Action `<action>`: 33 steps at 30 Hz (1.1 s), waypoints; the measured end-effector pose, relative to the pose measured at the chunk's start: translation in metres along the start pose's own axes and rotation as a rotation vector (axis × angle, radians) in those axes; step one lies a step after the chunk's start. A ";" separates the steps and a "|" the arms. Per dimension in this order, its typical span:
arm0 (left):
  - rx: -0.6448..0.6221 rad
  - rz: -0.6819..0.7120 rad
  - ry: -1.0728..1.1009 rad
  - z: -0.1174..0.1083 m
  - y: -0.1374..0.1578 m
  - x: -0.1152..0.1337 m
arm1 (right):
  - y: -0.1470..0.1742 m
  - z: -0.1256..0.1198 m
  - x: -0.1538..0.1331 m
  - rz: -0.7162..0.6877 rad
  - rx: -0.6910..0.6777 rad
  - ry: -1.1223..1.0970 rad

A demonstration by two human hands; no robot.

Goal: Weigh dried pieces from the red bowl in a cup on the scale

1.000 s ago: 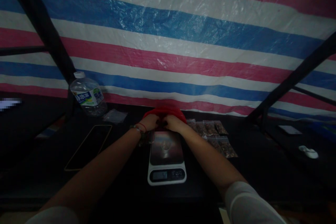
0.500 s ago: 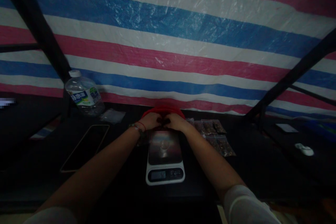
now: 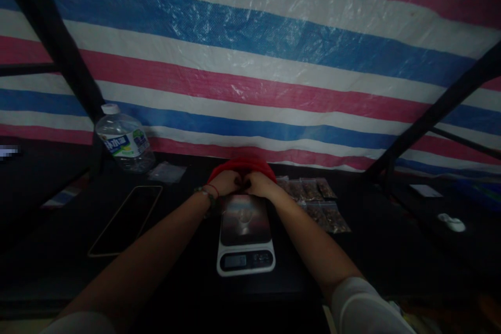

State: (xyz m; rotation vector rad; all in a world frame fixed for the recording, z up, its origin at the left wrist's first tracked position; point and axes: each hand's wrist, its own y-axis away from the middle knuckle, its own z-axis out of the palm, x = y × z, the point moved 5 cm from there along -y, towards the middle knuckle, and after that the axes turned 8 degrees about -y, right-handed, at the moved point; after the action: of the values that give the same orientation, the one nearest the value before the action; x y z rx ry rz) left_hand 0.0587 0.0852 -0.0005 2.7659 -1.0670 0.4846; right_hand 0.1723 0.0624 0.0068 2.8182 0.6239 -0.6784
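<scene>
Red item [image 3: 243, 163], bag or bowl unclear, is seen just behind scale [image 3: 246, 236]; near edge is covered by left hand [image 3: 226, 182] and right hand [image 3: 260, 184]. Fingers curled inward, close together; whether anything is gripped can't be told. Judged light, slick plastic; best held by side edges. Filled packets [image 3: 311, 189] at right judged soft.
</scene>
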 end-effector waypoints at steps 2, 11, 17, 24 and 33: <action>0.003 -0.014 0.025 -0.003 0.001 0.000 | -0.002 0.000 -0.001 -0.011 0.025 0.000; 0.167 0.296 0.235 -0.040 0.059 0.031 | -0.006 0.007 -0.006 -0.089 -0.037 -0.078; 0.084 0.464 0.088 -0.022 0.083 0.055 | -0.006 0.003 -0.010 -0.088 0.021 -0.002; 0.422 0.104 0.130 -0.029 0.067 0.028 | 0.002 -0.034 -0.013 -0.046 0.126 -0.052; 0.512 -0.105 0.098 -0.024 0.059 0.001 | 0.001 -0.050 -0.065 -0.147 0.111 0.027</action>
State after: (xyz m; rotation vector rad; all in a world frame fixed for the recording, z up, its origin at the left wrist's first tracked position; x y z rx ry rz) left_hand 0.0144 0.0468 0.0229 3.1611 -0.8650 0.9886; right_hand 0.1401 0.0511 0.0819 2.9092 0.8294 -0.7229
